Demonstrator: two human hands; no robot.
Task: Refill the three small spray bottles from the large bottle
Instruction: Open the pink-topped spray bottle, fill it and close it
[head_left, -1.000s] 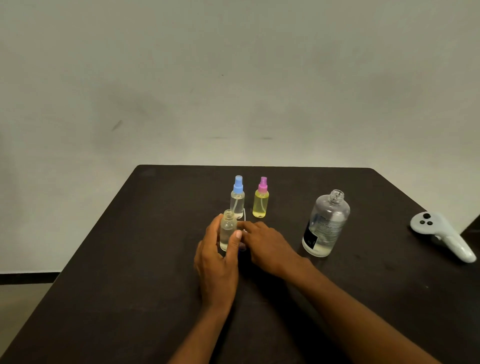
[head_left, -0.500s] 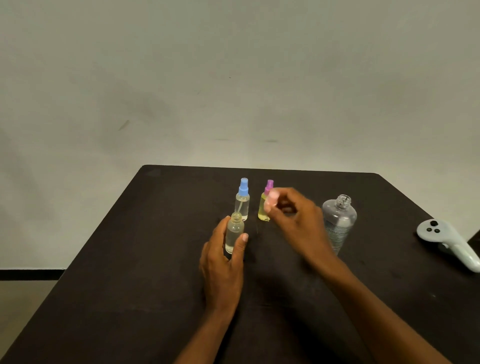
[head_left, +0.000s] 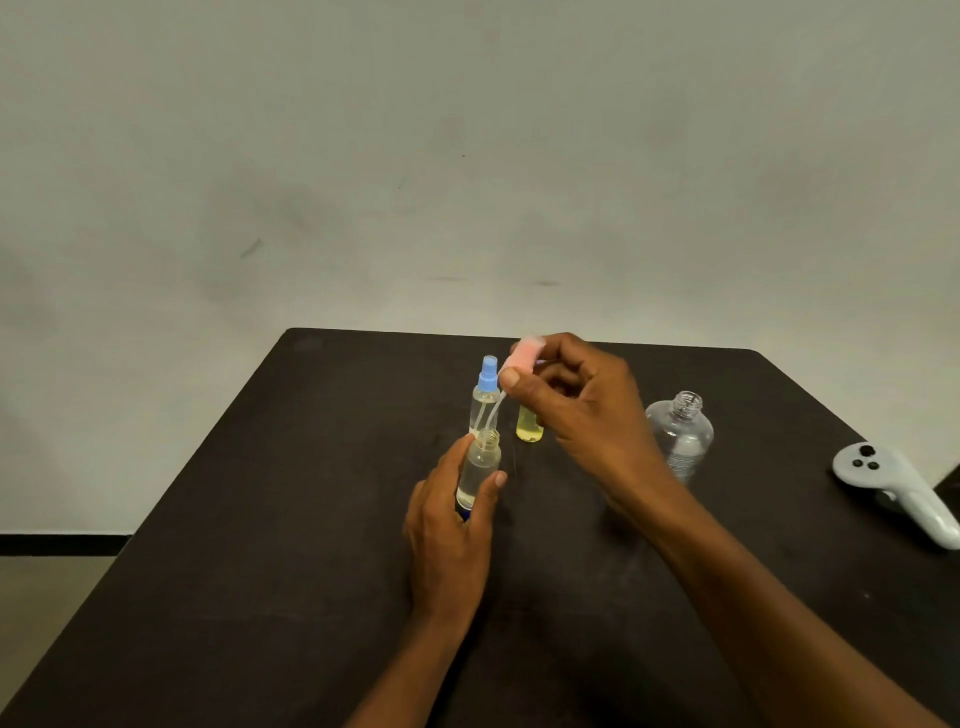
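Left of the big bottle (head_left: 683, 436), the left grip (head_left: 447, 530) wraps the open small bottle (head_left: 480, 462) while the right grip (head_left: 587, 410) pinches its pink cap (head_left: 527, 352), tube at the neck; next, I'd guess, lower it straight and screw down

The large bottle (head_left: 680, 436) is probably clear glossy plastic (table (head_left: 260, 571): matt, dark).

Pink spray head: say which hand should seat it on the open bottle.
Likely right: the right hand pinches the pink spray head above the neck of the open bottle; the left hand grips that bottle.
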